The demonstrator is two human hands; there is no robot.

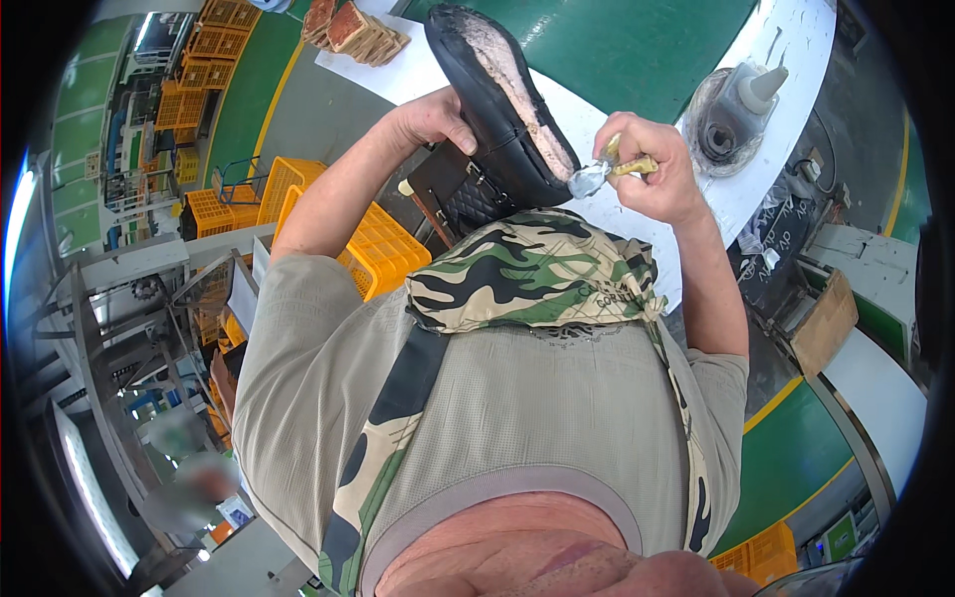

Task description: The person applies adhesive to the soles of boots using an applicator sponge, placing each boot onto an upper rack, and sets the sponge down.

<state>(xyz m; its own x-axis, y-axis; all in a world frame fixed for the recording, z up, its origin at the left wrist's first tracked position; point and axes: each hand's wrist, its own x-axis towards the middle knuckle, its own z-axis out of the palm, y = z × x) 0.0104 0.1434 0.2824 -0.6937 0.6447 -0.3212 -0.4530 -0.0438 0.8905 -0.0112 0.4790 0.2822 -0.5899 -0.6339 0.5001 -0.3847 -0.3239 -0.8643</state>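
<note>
A black boot is held sole up and tilted in front of my chest. Its bare underside shows a pale, rough strip inside a dark rim. My left hand grips its side, with the thumb on the upper. At the heel end, my right hand is closed on a small brush-like tool with a pale grey tip and yellowish parts between the fingers. The tip is at the edge of the underside; whether it touches cannot be made out. The boot's quilted black shaft hangs toward my camouflage apron.
On the white-topped table beyond lies a green surface. A cloudy plastic bottle with a nozzle stands to the right. Brown flat pieces are stacked at far left. Yellow crates stand left, near a metal frame.
</note>
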